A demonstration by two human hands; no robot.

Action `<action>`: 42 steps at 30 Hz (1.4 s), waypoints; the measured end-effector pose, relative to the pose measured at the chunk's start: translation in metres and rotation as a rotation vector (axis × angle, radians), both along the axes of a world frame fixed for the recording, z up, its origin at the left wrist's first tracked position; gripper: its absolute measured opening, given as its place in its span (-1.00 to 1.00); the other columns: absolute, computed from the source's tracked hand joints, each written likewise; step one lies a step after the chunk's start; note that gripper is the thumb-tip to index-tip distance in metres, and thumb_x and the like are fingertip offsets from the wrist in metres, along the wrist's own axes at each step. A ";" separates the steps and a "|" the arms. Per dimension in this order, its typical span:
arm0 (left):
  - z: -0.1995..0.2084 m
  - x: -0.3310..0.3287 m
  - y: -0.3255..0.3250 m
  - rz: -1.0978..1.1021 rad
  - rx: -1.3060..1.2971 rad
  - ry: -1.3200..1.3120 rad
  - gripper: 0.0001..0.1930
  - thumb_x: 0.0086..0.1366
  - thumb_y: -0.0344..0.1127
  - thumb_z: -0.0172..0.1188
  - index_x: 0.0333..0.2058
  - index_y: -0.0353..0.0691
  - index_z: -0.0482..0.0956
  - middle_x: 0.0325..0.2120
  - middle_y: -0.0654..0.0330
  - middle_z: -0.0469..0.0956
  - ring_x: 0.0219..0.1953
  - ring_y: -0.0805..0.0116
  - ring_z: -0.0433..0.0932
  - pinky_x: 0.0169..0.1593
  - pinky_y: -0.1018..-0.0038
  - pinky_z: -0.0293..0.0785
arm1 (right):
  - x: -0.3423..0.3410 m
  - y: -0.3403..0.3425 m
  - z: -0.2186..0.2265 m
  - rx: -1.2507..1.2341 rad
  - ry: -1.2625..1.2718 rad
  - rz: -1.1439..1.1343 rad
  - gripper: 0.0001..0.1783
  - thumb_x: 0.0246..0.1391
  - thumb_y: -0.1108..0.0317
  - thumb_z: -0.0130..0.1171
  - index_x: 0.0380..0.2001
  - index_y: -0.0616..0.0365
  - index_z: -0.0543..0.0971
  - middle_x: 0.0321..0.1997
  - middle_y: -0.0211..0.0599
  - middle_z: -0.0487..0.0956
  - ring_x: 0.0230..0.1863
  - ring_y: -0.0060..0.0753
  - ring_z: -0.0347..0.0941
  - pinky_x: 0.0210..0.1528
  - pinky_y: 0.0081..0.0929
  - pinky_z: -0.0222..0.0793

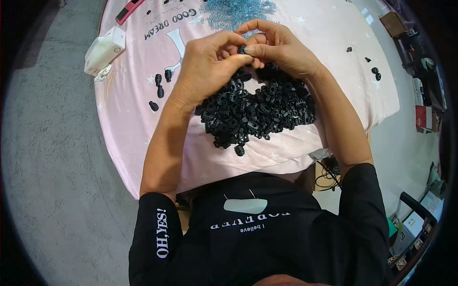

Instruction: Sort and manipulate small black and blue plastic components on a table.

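Observation:
My left hand (205, 64) and my right hand (279, 50) meet above a heap of black plastic parts (253, 112). Between their fingertips is a small black plastic piece (242, 49), rounded and slotted. The left thumb and fingers pinch it from one side, while the right thumb and forefinger press on it from the other. Fingers cover part of the piece, so its full shape is hidden. Just beyond the hands lies a pile of shiny bluish metal coils (234, 14) that look like small springs.
Several similar black pieces (160, 90) lie left of my left forearm, and a few more (376, 71) at the far right. A white tissue pack (106, 50) and a pink-and-black object (128, 12) sit at the left edge of the pink tablecloth (129, 143). Boxes (424, 119) stand on the right.

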State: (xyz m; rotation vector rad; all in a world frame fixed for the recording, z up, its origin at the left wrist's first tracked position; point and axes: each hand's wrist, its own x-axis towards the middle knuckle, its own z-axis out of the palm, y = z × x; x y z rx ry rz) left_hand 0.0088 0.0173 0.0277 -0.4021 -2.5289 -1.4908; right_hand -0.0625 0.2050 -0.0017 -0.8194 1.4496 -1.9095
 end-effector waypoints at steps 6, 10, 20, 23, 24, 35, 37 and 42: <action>0.008 -0.010 -0.080 0.154 -0.342 -0.177 -0.77 0.09 -0.42 0.35 -0.26 -0.38 0.60 -0.61 0.37 0.45 -0.55 0.64 0.38 -0.45 0.64 0.35 | -0.018 0.013 -0.008 0.173 0.219 -0.326 -0.79 0.20 0.27 0.24 -0.17 0.13 0.58 -0.41 -0.53 0.56 -0.44 -0.74 0.41 -0.37 -0.74 0.30; 0.021 -0.003 -0.114 0.196 -0.553 -0.419 -0.76 0.05 -0.46 0.23 -0.25 -0.38 0.58 -0.52 0.30 0.50 -0.47 0.56 0.41 -0.35 0.59 0.38 | -0.022 0.016 -0.011 0.250 0.321 -0.330 -0.83 0.18 0.29 0.25 -0.23 0.13 0.60 -0.44 -0.56 0.54 -0.46 -0.75 0.38 -0.39 -0.75 0.28; 0.016 -0.006 -0.104 0.094 -0.479 -0.303 -0.87 0.23 -0.43 0.16 -0.32 -0.38 0.59 -0.49 0.32 0.54 -0.43 0.61 0.44 -0.31 0.62 0.38 | -0.013 0.008 -0.017 0.370 0.434 -0.233 -0.90 0.16 0.48 0.21 -0.25 0.24 0.59 -0.40 -0.48 0.58 -0.37 -0.74 0.43 -0.32 -0.72 0.35; 0.004 -0.004 -0.062 0.016 -0.313 -0.140 -0.89 0.22 -0.44 0.19 -0.32 -0.36 0.60 -0.46 0.26 0.60 -0.40 0.57 0.52 -0.27 0.58 0.44 | -0.010 0.005 -0.014 0.444 0.555 -0.242 -0.90 0.14 0.50 0.21 -0.26 0.25 0.59 -0.39 -0.47 0.59 -0.34 -0.73 0.44 -0.27 -0.70 0.37; 0.002 -0.006 -0.048 -0.021 -0.347 -0.047 -0.89 0.21 -0.44 0.21 -0.32 -0.35 0.61 -0.44 0.18 0.62 -0.38 0.47 0.58 -0.23 0.55 0.47 | -0.008 0.004 -0.014 0.439 0.568 -0.298 -0.91 0.14 0.50 0.20 -0.27 0.26 0.59 -0.40 -0.48 0.58 -0.34 -0.73 0.44 -0.28 -0.69 0.36; -0.031 -0.007 0.009 0.055 -0.486 0.089 -0.81 0.08 -0.33 0.27 -0.36 -0.32 0.62 -0.44 0.05 0.58 -0.40 0.16 0.60 -0.26 0.36 0.51 | -0.011 0.004 -0.018 0.488 0.605 -0.350 -0.89 0.12 0.50 0.15 -0.28 0.28 0.58 -0.43 -0.47 0.55 -0.37 -0.70 0.42 -0.29 -0.64 0.38; -0.031 -0.008 0.010 0.057 -0.499 0.099 -0.80 0.06 -0.32 0.27 -0.37 -0.32 0.61 -0.45 0.05 0.58 -0.40 0.17 0.60 -0.27 0.36 0.51 | -0.013 0.006 -0.020 0.499 0.622 -0.339 -0.89 0.10 0.51 0.15 -0.28 0.27 0.58 -0.43 -0.45 0.56 -0.37 -0.68 0.42 -0.29 -0.62 0.38; -0.028 -0.008 0.001 0.068 -0.427 0.070 -0.82 0.05 -0.36 0.24 -0.38 -0.33 0.59 -0.49 0.06 0.55 -0.44 0.19 0.55 -0.27 0.38 0.50 | -0.011 0.004 -0.016 0.546 0.598 -0.374 -0.88 0.09 0.51 0.16 -0.28 0.28 0.58 -0.40 -0.43 0.57 -0.35 -0.67 0.43 -0.25 -0.62 0.39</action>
